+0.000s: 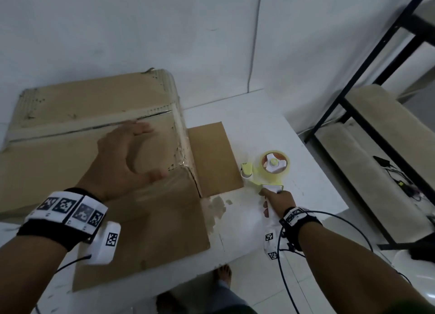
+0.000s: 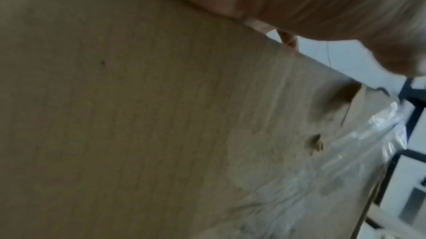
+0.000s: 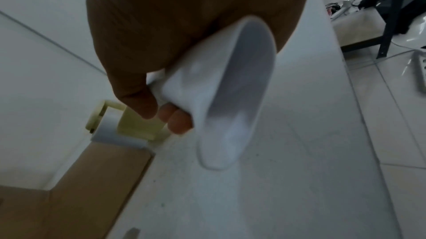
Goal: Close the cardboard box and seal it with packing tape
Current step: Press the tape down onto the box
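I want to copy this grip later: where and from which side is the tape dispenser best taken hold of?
By its white handle, from the near end. The tape dispenser has its roll and cutter pointing away, so the handle sticks back toward the person. The right hand already wraps it that way, fingers curled underneath.

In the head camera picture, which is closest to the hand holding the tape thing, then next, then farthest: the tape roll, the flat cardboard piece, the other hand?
From the right hand:
1. Tape roll, just ahead of it on the dispenser.
2. Flat cardboard piece, to its left on the table.
3. Left hand, farthest left, on the box.
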